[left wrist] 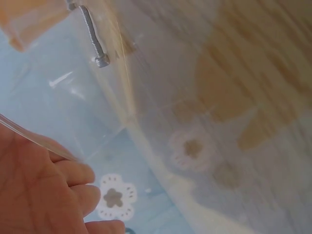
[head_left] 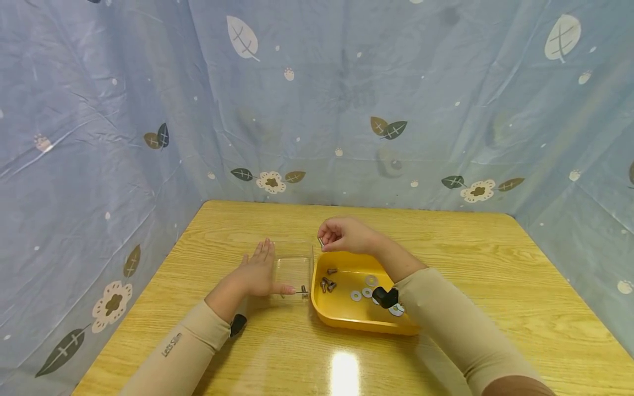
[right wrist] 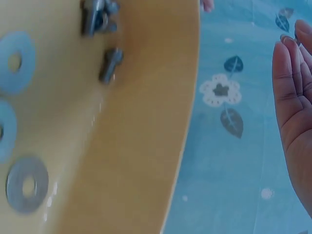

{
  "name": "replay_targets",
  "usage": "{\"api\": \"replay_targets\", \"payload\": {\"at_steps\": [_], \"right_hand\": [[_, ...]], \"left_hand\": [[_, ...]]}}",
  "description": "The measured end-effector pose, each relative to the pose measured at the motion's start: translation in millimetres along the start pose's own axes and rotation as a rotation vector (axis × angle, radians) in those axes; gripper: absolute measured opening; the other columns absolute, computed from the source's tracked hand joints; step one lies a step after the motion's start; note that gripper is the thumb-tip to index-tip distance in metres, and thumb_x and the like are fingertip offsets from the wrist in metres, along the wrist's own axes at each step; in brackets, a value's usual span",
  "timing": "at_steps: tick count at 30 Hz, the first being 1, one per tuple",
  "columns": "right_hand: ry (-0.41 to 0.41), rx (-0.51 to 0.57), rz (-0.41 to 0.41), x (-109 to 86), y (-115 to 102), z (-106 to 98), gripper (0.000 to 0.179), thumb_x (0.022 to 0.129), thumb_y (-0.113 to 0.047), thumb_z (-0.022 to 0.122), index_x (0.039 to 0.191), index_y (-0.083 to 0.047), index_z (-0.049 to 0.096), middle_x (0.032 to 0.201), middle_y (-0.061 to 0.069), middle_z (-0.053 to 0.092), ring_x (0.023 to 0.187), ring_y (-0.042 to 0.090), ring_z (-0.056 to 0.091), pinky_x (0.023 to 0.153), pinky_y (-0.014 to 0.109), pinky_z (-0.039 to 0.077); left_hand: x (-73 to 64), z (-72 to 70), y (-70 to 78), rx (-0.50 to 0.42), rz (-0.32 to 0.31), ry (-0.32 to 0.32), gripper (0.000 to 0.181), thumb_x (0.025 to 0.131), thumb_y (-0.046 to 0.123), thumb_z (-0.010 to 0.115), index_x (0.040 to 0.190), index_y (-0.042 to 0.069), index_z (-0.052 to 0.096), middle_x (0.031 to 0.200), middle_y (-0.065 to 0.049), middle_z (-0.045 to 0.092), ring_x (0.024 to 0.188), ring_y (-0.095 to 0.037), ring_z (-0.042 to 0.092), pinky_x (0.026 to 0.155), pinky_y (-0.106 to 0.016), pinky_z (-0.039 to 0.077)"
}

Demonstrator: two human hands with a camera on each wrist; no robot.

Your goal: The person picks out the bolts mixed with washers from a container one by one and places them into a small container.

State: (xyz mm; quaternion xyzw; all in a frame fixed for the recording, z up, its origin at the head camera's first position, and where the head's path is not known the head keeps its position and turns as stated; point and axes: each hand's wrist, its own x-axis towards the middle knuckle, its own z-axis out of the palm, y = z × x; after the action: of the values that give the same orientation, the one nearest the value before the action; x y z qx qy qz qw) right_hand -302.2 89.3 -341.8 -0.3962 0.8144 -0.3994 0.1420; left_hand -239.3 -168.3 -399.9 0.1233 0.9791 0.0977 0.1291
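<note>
A clear plastic box (head_left: 292, 269) sits left of a yellow tray (head_left: 364, 323). My left hand (head_left: 255, 276) lies along the box's left side, fingers straight and thumb spread across the near side. Inside the box lies a long threaded screw (left wrist: 92, 36); the left wrist view shows it through the clear plastic. My right hand (head_left: 346, 234) is over the tray's far left corner, beside the box, pinching a small metal screw (head_left: 321, 242) between thumb and fingers. In the right wrist view the fingers (right wrist: 287, 73) hide most of that screw.
Several short bolts (head_left: 327, 285) lie in the left part of the tray. Flat washers (head_left: 356, 296) are spread over its middle and right. The tray and box stand on a wooden table (head_left: 475, 264), with a patterned blue cloth (head_left: 337, 99) hanging behind and at both sides.
</note>
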Motion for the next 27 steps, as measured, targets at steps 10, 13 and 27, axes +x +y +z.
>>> {"api": "replay_targets", "payload": {"at_steps": [10, 13, 27], "right_hand": [[-0.055, 0.000, -0.008, 20.3, -16, 24, 0.018, 0.082, -0.011, 0.069, 0.097, -0.006, 0.060, 0.083, 0.001, 0.062, 0.078, 0.013, 0.058, 0.071, 0.024, 0.049], [-0.067, -0.012, -0.016, 24.7, -18, 28, 0.017, 0.082, -0.009, 0.068, 0.097, -0.007, 0.060, 0.083, 0.001, 0.061, 0.078, 0.012, 0.058, 0.071, 0.023, 0.049], [-0.113, -0.045, -0.025, 33.3, -23, 40, 0.020, 0.083, -0.007, 0.066, 0.102, -0.004, 0.060, 0.080, -0.001, 0.061, 0.072, 0.010, 0.058, 0.068, 0.021, 0.049]], "left_hand": [[0.0, -0.1, 0.9, -0.004, -0.004, -0.003, 0.130, 0.062, 0.080, 0.053, 0.144, -0.005, -0.001, 0.150, -0.021, -0.008, 0.138, -0.034, -0.005, 0.104, -0.061, 0.007], [-1.5, -0.4, 1.5, -0.013, -0.006, -0.007, 0.129, 0.064, 0.078, 0.056, 0.144, -0.004, -0.002, 0.150, -0.021, -0.010, 0.138, -0.034, -0.006, 0.104, -0.061, 0.006], [-2.2, -0.3, 0.0, -0.032, 0.010, 0.006, 0.129, 0.064, 0.077, 0.057, 0.144, -0.005, -0.003, 0.150, -0.022, -0.009, 0.138, -0.034, -0.006, 0.104, -0.062, 0.007]]}}
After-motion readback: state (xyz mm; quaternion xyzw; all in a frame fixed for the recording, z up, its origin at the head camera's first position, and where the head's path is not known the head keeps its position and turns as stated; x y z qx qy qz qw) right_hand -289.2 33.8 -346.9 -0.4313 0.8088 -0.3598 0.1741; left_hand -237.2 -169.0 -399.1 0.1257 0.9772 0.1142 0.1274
